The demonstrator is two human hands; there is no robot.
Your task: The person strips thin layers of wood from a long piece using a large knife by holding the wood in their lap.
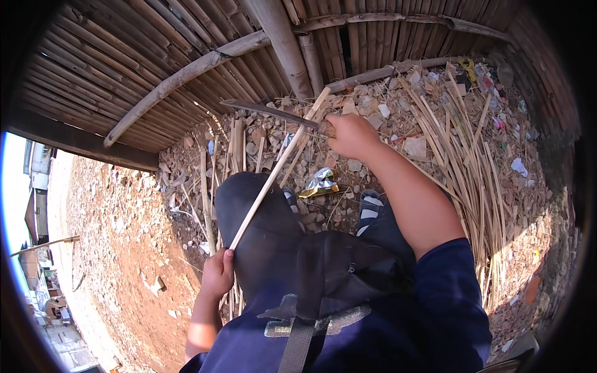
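Note:
My left hand [218, 273] is closed round the near end of a long pale bamboo strip [268, 183]. The strip slants up and away to the right, passing over my left knee. My right hand [353, 136] grips the wooden handle of a machete [272, 112], its dark blade pointing left. Near its handle end, the blade crosses the strip close to the strip's far end; whether its edge bites into the wood I cannot tell.
To the right lies a large bundle of split bamboo strips [463, 180]. More bamboo pieces [238, 146] stand left of my knee. Rubble and litter cover the ground, including a shiny foil wrapper [321, 183] between my feet. Ahead rises a bamboo wall [143, 74] with a thick pole [281, 46].

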